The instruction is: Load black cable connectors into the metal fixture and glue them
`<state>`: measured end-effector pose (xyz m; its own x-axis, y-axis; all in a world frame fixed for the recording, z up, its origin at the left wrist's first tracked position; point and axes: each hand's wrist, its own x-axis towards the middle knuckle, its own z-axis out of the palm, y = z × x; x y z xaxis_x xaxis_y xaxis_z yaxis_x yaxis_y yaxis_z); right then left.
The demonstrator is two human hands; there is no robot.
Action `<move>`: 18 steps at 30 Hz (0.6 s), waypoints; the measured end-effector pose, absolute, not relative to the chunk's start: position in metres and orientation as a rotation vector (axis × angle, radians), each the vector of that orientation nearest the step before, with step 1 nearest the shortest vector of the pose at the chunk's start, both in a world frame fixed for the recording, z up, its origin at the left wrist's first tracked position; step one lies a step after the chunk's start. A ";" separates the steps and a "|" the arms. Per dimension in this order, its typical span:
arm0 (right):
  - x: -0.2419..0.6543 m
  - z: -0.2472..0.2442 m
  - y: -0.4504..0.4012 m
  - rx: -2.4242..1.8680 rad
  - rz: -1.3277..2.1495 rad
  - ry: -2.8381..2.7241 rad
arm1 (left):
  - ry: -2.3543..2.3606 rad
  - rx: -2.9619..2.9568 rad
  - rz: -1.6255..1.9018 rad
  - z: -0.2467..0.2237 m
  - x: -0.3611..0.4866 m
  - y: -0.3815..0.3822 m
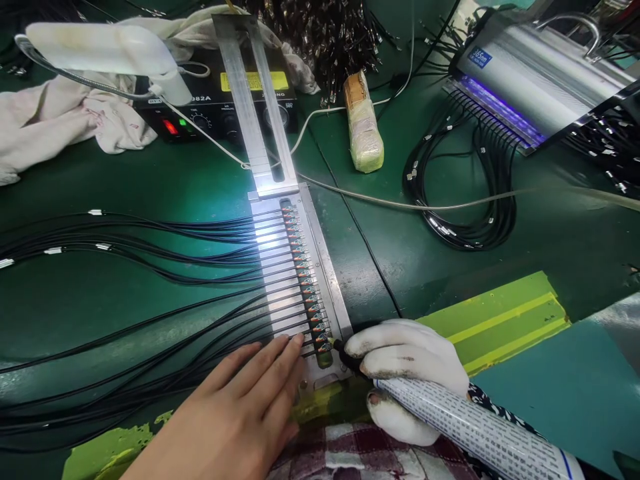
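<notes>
A metal fixture (pixel 327 267) lies at the centre, holding a row of black cables (pixel 220 230) whose ends show small orange and silver parts. The bare left hand, my left hand (pixel 250 393), rests flat with fingers stretched over the cables at the fixture's lower left. My right hand (pixel 415 367), in a white glove, is wrapped round a printed tube (pixel 465 420) with a black nozzle. The nozzle's tip touches or nearly touches the lowest cable ends. A slotted metal frame (pixel 237 73) rises from the fixture's top.
A black control box (pixel 200 127) and white cloth (pixel 45 120) sit at the upper left, below a white lamp head (pixel 100 50). A silver lamp unit (pixel 540 67) glows violet over coiled cables (pixel 507 220). Beside them stands a wrapped block (pixel 365 127).
</notes>
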<state>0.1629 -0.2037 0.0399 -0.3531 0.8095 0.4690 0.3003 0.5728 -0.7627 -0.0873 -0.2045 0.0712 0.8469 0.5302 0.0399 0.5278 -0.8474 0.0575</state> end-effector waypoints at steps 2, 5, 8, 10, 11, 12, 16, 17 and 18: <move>0.163 0.040 -0.204 -0.896 0.724 -1.917 | 0.816 3.010 0.086 0.070 -0.087 -0.204; 0.163 0.039 -0.205 -0.899 0.727 -1.912 | 0.838 2.998 0.095 0.070 -0.088 -0.204; 0.163 0.038 -0.206 -0.891 0.729 -1.904 | 0.892 2.944 0.065 0.069 -0.089 -0.205; 0.164 0.039 -0.207 -0.881 0.738 -1.905 | 0.876 2.949 0.035 0.069 -0.090 -0.206; 0.164 0.039 -0.207 -0.877 0.743 -1.909 | 0.859 2.960 0.021 0.068 -0.090 -0.206; 0.165 0.040 -0.207 -0.876 0.749 -1.914 | 0.846 2.976 0.020 0.068 -0.090 -0.206; 0.165 0.041 -0.206 -0.875 0.767 -1.926 | 0.813 3.022 0.044 0.066 -0.089 -0.205; 0.165 0.041 -0.206 -0.876 0.766 -1.925 | 0.814 3.023 0.060 0.066 -0.088 -0.205; 0.165 0.041 -0.206 -0.877 0.762 -1.927 | 0.820 3.017 0.083 0.067 -0.087 -0.204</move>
